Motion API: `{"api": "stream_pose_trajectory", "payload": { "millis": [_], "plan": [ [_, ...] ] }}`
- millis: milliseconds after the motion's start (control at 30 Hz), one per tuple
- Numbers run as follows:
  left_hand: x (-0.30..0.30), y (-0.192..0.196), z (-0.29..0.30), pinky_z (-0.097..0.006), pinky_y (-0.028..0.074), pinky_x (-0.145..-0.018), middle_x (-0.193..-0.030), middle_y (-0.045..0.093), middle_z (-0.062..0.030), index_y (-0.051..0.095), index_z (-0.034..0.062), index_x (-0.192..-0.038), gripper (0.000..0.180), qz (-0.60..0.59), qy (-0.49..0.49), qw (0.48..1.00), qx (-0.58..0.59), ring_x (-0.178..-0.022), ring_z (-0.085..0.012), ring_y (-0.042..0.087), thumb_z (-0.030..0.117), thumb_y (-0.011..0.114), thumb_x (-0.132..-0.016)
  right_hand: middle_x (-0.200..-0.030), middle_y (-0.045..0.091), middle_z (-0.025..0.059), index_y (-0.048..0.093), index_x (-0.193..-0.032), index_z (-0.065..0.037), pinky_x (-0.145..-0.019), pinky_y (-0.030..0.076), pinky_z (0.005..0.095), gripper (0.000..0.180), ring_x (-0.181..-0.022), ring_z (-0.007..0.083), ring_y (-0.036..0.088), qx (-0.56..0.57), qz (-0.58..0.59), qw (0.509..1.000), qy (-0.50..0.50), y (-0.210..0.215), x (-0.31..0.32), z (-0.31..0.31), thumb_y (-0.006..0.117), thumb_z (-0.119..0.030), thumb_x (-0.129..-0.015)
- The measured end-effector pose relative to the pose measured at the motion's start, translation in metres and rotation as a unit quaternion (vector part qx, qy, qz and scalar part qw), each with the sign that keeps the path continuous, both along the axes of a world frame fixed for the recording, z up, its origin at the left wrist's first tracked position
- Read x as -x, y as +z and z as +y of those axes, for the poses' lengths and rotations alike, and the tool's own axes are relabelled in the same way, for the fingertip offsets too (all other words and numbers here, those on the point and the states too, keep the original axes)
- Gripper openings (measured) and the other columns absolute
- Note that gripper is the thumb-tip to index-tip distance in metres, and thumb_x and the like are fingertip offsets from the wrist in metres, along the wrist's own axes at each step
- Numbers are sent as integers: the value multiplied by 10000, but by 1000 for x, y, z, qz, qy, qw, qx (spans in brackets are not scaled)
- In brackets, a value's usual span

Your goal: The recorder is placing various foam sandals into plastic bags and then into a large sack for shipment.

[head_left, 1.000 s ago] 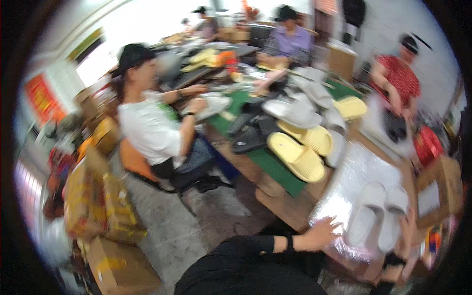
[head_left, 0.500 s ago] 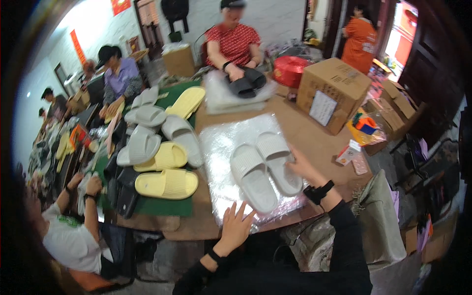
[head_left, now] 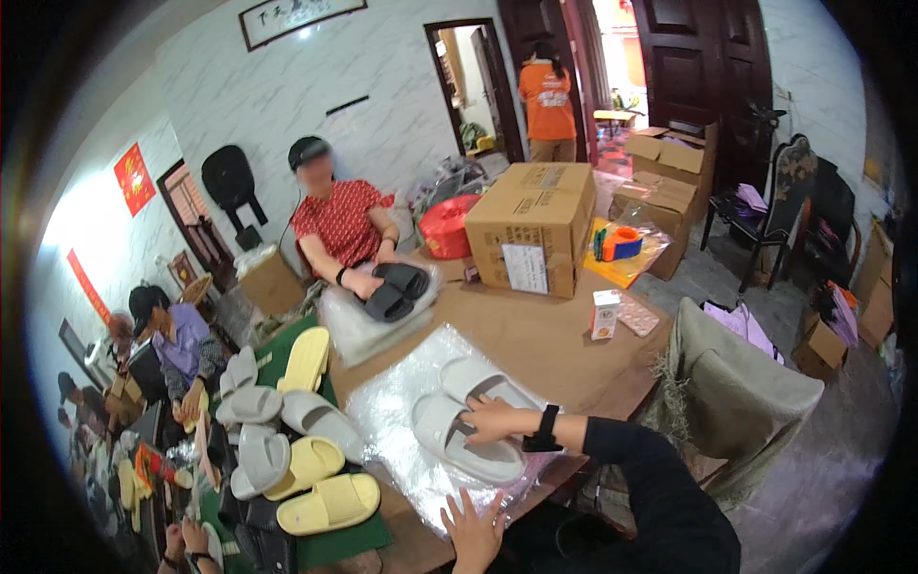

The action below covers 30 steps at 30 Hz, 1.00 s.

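Observation:
A pair of light grey slide slippers [head_left: 442, 421] lies side by side on a stack of clear plastic bags [head_left: 382, 397] in front of me. My right hand [head_left: 499, 421] reaches over the pair from the right, its fingers spread and resting across the slippers. At the near edge of the bags, my left hand [head_left: 475, 531] is open, fingers spread, touching the plastic and holding nothing. To the left, on a green mat [head_left: 359, 540], lie several loose slippers: a yellow slipper [head_left: 330, 504] nearest, with a grey slipper [head_left: 260, 461] beside it and black ones at the edge.
A large cardboard box [head_left: 531, 225] stands at the back right. Past it are a tape dispenser [head_left: 620, 243] and a small carton [head_left: 604, 314]. A co-worker in red across the table handles black slippers [head_left: 397, 292] over plastic bags. A cloth-draped chair [head_left: 741, 383] is at the right.
My view has turned right and up. My right hand has moved from the slippers' right side to on top of them. The left hand stays by the bags' near edge.

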<state>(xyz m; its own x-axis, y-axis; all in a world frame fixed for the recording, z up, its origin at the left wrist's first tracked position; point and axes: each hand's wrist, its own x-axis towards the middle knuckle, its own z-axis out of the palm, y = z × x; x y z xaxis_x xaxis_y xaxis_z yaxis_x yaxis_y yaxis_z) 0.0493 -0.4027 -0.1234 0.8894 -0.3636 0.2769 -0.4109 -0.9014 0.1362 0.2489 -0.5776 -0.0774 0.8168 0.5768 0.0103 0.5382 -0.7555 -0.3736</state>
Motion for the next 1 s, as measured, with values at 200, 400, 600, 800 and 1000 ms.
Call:
{"api": "stream_pose_trajectory", "payload": {
  "millis": [200, 400, 600, 800, 1000],
  "plan": [
    [-6, -37, 8, -650, 214, -1030, -1448, 263, -300, 476, 208, -1354, 546, 106, -46, 988, 107, -1299, -539, 247, 338, 602, -839, -1106, 548, 205, 614, -1091, -20, -863, 446, 474, 534, -1025, 410, 481, -47, 50, 997, -32, 4, -14, -12, 591, -473, -810],
    [-5, -34, 1, -690, 235, -988, -1413, 333, -287, 500, 187, -1330, 564, -9, -9, 1000, 25, -1263, -547, 301, 378, 624, -814, -1129, 576, 91, 505, -1250, -45, -876, 425, 322, 388, -1016, 167, 512, -320, 232, 910, 123, 50, 62, -57, 580, -229, -916],
    [-26, -58, 7, -647, 163, -1049, -1429, 398, -131, 510, 106, -1318, 593, -170, -70, 980, -75, -1338, -389, 303, 440, 575, -832, -1184, 568, 41, 462, -1343, -56, -913, 414, 260, 430, -1048, 109, 501, -372, 394, 825, 158, 48, 129, -83, 553, -143, -932],
    [-29, 48, -8, -572, 310, -998, -1265, 501, -241, 529, 176, -1278, 446, 34, -181, 960, 213, -1232, -390, 436, 337, 577, -865, -1380, 439, 97, 405, -1365, 17, -1058, 304, 309, 489, -1253, 163, 389, -366, 492, 774, 157, 35, 157, -96, 567, -78, -914],
    [-33, 46, -17, -549, 335, -965, -1215, 528, -222, 546, 157, -1239, 412, 17, -195, 953, 231, -1171, -378, 468, 316, 580, -860, -1408, 379, 133, 429, -1346, 30, -1085, 230, 330, 494, -1322, 219, 302, -387, 458, 762, 245, 49, 170, -100, 582, -58, -885]
  ]
}}
